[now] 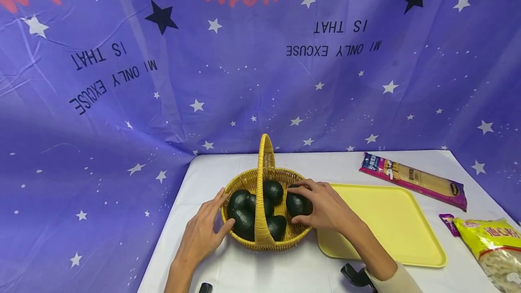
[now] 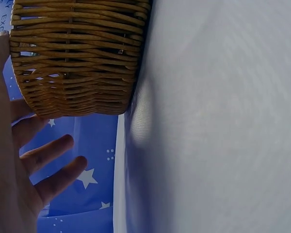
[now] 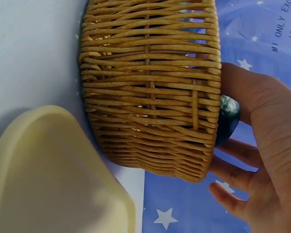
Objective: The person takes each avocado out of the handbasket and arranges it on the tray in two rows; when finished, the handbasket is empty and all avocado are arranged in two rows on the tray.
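Observation:
A yellow wicker basket with a tall arched handle stands upright, holding several dark green avocados. At its right side, my right hand reaches over the rim and grips one avocado between thumb and fingers, still within the basket. The right wrist view shows part of that avocado above the rim, beside the hand. My left hand touches the basket's left rim with thumb and fingertips; its fingers are spread and loose in the left wrist view, against the woven side.
A pale yellow tray lies right of the basket, under the right forearm. Behind it rests a long noodle packet; a yellow food bag sits at the far right. A purple starry cloth hangs behind the white table.

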The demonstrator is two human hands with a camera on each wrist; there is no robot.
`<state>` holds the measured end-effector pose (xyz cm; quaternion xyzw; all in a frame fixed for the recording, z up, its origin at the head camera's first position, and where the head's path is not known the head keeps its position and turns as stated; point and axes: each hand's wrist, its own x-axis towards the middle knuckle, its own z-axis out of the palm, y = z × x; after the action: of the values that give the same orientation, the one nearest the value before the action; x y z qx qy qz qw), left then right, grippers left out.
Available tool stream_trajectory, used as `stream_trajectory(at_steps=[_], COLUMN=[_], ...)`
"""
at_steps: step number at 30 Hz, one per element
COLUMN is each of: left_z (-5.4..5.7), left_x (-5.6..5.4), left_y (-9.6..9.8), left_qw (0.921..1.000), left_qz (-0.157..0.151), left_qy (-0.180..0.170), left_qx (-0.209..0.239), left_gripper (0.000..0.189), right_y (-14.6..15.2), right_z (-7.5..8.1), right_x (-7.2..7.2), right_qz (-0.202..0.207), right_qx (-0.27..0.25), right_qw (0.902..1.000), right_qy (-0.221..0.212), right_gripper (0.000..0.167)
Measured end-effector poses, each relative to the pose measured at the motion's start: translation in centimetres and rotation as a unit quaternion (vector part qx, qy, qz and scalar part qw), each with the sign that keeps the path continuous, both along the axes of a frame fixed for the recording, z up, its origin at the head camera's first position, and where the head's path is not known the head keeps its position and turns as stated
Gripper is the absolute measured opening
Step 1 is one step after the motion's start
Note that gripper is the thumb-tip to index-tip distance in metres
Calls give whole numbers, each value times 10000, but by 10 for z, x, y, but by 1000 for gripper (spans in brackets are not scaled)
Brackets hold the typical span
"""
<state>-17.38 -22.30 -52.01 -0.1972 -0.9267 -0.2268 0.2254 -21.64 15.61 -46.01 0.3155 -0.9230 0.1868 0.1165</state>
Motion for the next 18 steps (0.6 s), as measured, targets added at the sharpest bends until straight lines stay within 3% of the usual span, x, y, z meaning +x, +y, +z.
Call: stream_trajectory(at_steps=[18], left_z=[-3], left_x=[1], left_y=[-3], left_qw=[10000], left_qz=[-33], left_qy=[-77], left_qx=[-25], left_gripper=[67], right_y=[20], right_z=[3], right_x=[14], right_qz=[-382], right_qx=[-466], right_qw=[9981], right_qy=[133], right_gripper=[81])
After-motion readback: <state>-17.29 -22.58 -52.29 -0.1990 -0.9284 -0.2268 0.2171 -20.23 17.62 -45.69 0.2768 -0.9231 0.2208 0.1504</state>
